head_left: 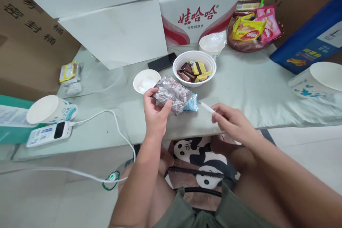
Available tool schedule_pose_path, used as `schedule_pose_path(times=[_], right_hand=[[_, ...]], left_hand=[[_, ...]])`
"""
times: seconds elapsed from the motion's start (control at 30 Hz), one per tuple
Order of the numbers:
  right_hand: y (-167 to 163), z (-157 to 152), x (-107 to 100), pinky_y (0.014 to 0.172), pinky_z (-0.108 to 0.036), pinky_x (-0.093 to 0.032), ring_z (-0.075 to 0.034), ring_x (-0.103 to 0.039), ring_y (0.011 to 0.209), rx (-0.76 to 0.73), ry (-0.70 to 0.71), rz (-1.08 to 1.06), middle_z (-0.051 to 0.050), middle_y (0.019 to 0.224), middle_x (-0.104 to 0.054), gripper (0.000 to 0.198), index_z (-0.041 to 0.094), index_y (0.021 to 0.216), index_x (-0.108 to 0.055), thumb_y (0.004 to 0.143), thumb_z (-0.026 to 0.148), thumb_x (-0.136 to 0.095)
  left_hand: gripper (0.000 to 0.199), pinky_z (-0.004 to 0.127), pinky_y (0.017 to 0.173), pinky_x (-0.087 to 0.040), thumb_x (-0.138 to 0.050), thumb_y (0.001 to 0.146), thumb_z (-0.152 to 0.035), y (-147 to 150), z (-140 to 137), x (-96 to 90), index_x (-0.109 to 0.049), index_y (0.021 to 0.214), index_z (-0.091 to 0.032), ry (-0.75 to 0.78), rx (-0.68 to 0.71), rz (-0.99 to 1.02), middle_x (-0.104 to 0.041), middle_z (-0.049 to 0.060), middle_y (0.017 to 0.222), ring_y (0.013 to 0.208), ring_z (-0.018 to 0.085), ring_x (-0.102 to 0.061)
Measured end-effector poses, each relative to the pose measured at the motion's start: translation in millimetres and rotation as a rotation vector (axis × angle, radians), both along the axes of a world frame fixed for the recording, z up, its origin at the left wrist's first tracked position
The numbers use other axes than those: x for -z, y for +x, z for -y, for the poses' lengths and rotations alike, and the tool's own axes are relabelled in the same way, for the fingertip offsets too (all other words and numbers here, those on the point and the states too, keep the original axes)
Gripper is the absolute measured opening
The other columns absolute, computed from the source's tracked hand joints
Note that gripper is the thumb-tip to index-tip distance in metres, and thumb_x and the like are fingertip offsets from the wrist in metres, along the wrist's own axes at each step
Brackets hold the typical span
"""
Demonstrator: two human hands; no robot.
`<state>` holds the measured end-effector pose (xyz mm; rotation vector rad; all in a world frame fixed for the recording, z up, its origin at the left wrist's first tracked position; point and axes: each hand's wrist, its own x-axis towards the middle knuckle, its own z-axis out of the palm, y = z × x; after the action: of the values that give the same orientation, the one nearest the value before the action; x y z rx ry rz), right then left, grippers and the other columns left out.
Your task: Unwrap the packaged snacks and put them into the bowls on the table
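Note:
My left hand (156, 114) grips a dark, flat block wrapped in crinkled clear plastic (173, 94), thumb on top, tilted above the front of the table. Partly behind the block shows a light-blue packet (192, 102); I cannot tell whether it is held or lies on the table. Between the fingers of my right hand (232, 119) is a slim white stick-like tool (206, 107), its thin tip pointing left toward the packet, apart from the block. Just beyond are a white bowl (176, 68) with several wrapped snacks and a paper cup (137, 78) with something whitish inside.
A black phone (162, 62) lies before white cartons (114, 32). At left are a white power bank (49, 134) with a cable and a paper tub (44, 110). At right stand a snack basket (247, 45), a blue bag (307, 39) and another paper tub (301, 87).

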<state>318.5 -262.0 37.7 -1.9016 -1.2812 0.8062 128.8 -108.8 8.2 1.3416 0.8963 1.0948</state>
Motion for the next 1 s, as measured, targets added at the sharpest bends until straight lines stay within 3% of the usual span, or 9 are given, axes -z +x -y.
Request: schedule_pose_path(times=[0.13,0.23,0.3,0.37,0.43,0.6,0.8,0.87,1.0], right_hand=[[40.5,7.5,22.7,0.066,-0.037,-0.048,-0.023,-0.061,0.07,0.211,0.027,0.333,-0.007,0.084,-0.068,0.025,0.024,0.094,-0.067,0.092,0.043,-0.051],[63.4,5.5,40.9,0.077,-0.046,-0.052,-0.031,-0.065,0.086,0.247,-0.071,0.543,-0.013,0.098,-0.067,0.026,0.021,0.097,-0.07,0.091,0.038,-0.051],[66.9,2.4,46.2,0.089,-0.054,-0.051,-0.036,-0.063,0.102,0.281,-0.023,0.61,-0.018,0.106,-0.065,0.028,0.019,0.102,-0.071,0.09,0.034,-0.051],[57.9,-1.3,45.0,0.101,-0.057,-0.047,-0.037,-0.06,0.114,0.31,0.119,0.534,-0.019,0.114,-0.064,0.03,0.018,0.11,-0.069,0.09,0.033,-0.053],[38.3,-5.7,39.7,0.1,-0.054,-0.05,-0.033,-0.061,0.115,0.293,0.22,0.242,-0.017,0.121,-0.063,0.036,0.02,0.122,-0.062,0.092,0.038,-0.054],[-14.4,-19.5,26.1,0.093,-0.045,-0.056,-0.024,-0.065,0.104,0.157,0.209,-0.442,-0.01,0.123,-0.065,0.051,0.026,0.135,-0.045,0.09,0.045,-0.061],[-24.0,-24.4,22.2,0.087,-0.04,-0.056,-0.022,-0.064,0.094,0.191,0.214,-0.473,-0.007,0.114,-0.065,0.052,0.027,0.133,-0.045,0.086,0.039,-0.065],[-21.8,-22.6,23.7,0.081,-0.038,-0.056,-0.02,-0.063,0.088,0.199,0.184,-0.456,-0.005,0.109,-0.064,0.056,0.028,0.137,-0.041,0.087,0.037,-0.064],[-13.8,-23.0,28.8,0.083,-0.039,-0.056,-0.02,-0.063,0.091,0.264,0.196,-0.335,-0.007,0.123,-0.061,0.051,0.031,0.138,-0.043,0.088,0.028,-0.054]], left_hand=[[0.047,0.022,0.072,-0.056,-0.072,0.081,-0.03,6.1,0.6,-0.9,-0.045,0.119,-0.03,-0.052,0.045,-0.045,-0.059,0.005,0.123,0.093,0.013,-0.067],[0.045,0.022,0.071,-0.056,-0.072,0.081,-0.029,16.6,3.0,0.6,-0.045,0.117,-0.029,-0.056,0.073,-0.051,-0.058,0.004,0.121,0.092,0.013,-0.066],[0.044,0.023,0.071,-0.056,-0.072,0.081,-0.03,23.7,6.4,1.7,-0.045,0.115,-0.028,-0.058,0.092,-0.049,-0.057,0.004,0.12,0.09,0.013,-0.065],[0.043,0.024,0.072,-0.055,-0.072,0.083,-0.033,29.4,11.7,2.9,-0.045,0.115,-0.028,-0.047,0.119,-0.053,-0.056,0.004,0.118,0.088,0.013,-0.063],[0.04,0.024,0.072,-0.054,-0.07,0.086,-0.038,33.5,18.6,4.5,-0.044,0.114,-0.028,-0.021,0.167,-0.055,-0.056,0.003,0.113,0.085,0.012,-0.061],[0.036,0.023,0.068,-0.052,-0.063,0.093,-0.05,34.3,30.0,7.4,-0.041,0.11,-0.028,-0.011,0.28,-0.06,-0.055,0.002,0.102,0.079,0.012,-0.057],[0.06,0.035,0.098,-0.052,-0.084,0.073,-0.052,17.4,18.3,1.0,-0.05,0.115,-0.026,0.191,0.258,-0.209,-0.049,0.01,0.146,0.13,0.026,-0.056],[0.052,0.037,0.102,-0.051,-0.084,0.074,-0.047,14.0,16.1,-0.5,-0.057,0.113,-0.025,0.232,0.283,-0.266,-0.059,0.009,0.136,0.124,0.025,-0.059],[0.023,0.03,0.077,-0.056,-0.061,0.094,-0.044,13.3,12.9,-0.5,-0.064,0.096,-0.022,0.066,0.159,-0.225,-0.068,0.003,0.092,0.085,0.017,-0.065]])
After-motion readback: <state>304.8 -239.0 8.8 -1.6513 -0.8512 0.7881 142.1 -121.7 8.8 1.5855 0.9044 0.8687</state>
